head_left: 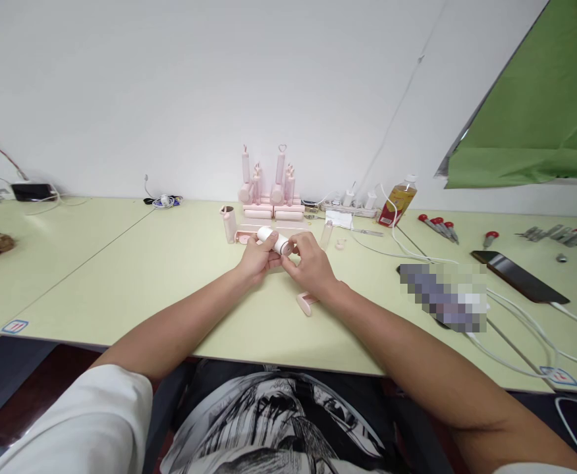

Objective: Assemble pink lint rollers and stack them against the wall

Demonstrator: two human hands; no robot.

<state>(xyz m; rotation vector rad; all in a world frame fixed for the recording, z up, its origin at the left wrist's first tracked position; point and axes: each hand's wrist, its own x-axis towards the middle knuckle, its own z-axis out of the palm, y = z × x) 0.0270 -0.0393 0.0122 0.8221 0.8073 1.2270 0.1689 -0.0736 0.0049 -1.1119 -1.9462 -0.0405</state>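
Slanting rightward, short white cylinder (274, 241) with pinkish end

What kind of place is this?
Probably a small assembly workbench indoors: a long pale table against a white wall, a stack of matching pink parts at the back, red-handled tools on the right. The left hand and right hand hold a white and pink cylinder.

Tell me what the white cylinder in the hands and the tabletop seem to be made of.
The white cylinder, gripped by the left hand and pinched at its pink end by the right hand, looks like smooth moulded plastic: even colour, soft sheen. The table looks like pale yellow-green laminate: matt, flat and uniform, with a thin seam line.
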